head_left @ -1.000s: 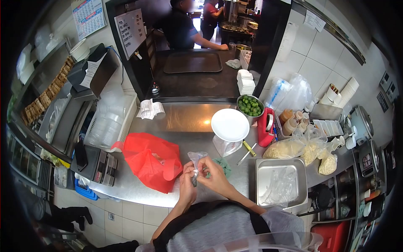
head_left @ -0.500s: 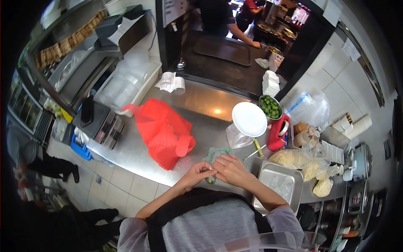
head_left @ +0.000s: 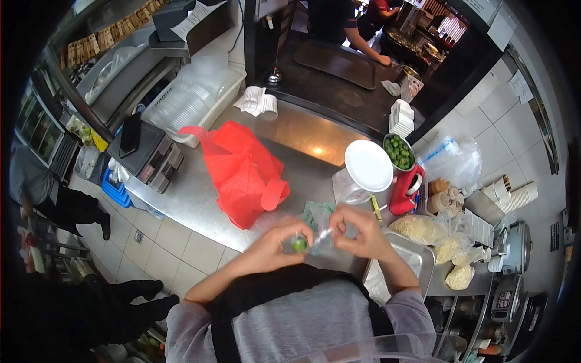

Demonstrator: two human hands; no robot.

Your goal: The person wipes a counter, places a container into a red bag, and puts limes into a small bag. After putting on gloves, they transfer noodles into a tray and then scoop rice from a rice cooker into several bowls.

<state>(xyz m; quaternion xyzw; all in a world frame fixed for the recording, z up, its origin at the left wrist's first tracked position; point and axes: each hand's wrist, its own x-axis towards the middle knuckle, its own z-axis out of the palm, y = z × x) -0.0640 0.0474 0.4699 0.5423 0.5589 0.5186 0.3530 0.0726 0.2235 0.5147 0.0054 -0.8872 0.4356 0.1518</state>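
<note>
In front of my chest, my left hand (head_left: pixel 283 243) is closed around the neck of a small clear plastic bag (head_left: pixel 321 237) with a round green citrus fruit (head_left: pixel 299 243) in it. My right hand (head_left: pixel 361 232) pinches the other end of the bag, which is stretched and blurred between the two hands. Just beyond them a pale green cloth (head_left: pixel 317 213) lies on the steel counter (head_left: pixel 187 199). To the left stands a red fabric bag (head_left: pixel 245 178) with its handles loose.
A metal tray (head_left: pixel 428 257), plastic bags of pale shredded food (head_left: pixel 417 230) and a red tape dispenser (head_left: pixel 404 195) line the right side. A white round lid (head_left: pixel 368 164) and a bowl of green citrus (head_left: pixel 397 151) stand behind. Receipts (head_left: pixel 256 101) lie at the back; a person (head_left: pixel 36 181) is at left.
My hands, together before, have moved apart, pulling the plastic bag out between them. The green fruit now shows beside my left fingers. The view has shifted slightly.
</note>
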